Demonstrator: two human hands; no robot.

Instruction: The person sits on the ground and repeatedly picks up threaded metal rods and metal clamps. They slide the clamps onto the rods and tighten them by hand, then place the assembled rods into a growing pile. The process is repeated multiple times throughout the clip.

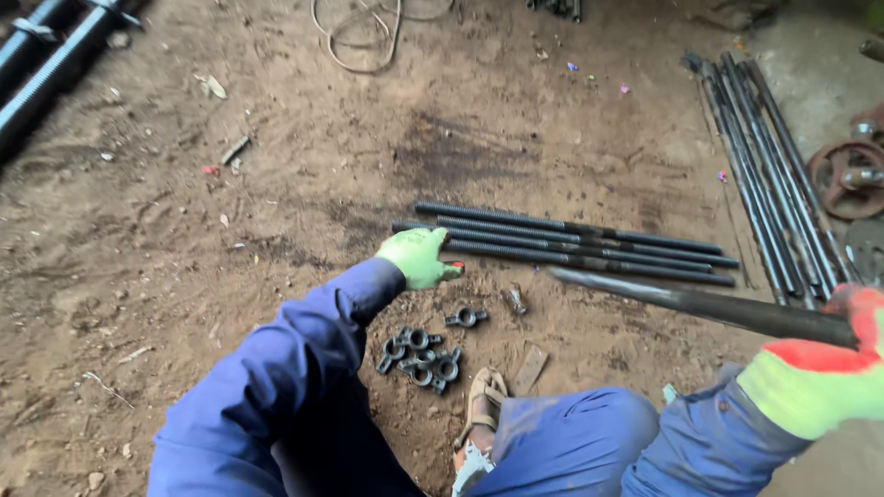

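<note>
Our right hand (843, 364), gloved, is clamped around one end of a long dark steel rod (681, 302) held level above the dirt ground (276, 184). Our left hand (419, 258) rests with fingers curled loosely on the near end of the threaded rods (571, 244) lying side by side. We judge these rods heavy, rigid and possibly oily, so grip near mid-length for balance.

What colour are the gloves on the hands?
Bright green with red-orange fingertips, on both left hand and right hand; head view.
</note>
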